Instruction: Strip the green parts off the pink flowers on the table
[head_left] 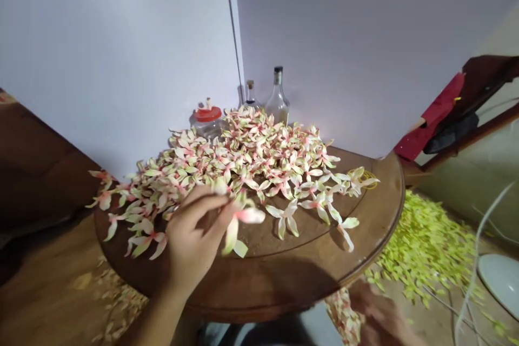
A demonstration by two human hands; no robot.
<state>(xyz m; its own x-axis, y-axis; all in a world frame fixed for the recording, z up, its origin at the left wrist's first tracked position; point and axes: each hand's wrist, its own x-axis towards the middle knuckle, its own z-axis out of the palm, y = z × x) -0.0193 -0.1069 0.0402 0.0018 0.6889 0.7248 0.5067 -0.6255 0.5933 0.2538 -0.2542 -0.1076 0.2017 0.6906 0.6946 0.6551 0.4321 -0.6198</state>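
My left hand [198, 227] is above the front part of a round brown wooden table [284, 275], its thumb and fingers pinched on a pink-and-white flower [239, 219] with pale green tips. Behind it, a large heap of similar flowers [259, 146] covers the back of the table. A small pale green piece [240, 249] lies on the wood below the held flower. At the bottom right, my right hand [373, 308] is a motion blur below the table edge, beside more pink flowers [344, 313]; its fingers cannot be made out.
Behind the heap stand a red-lidded jar [208, 114] and two glass bottles [278, 100], close to the pale walls. Yellow-green flowers [430, 243] cover the floor at right, near a white cable [478, 248] and a pale round object [500, 281]. A person's red sleeve [438, 113] shows at right.
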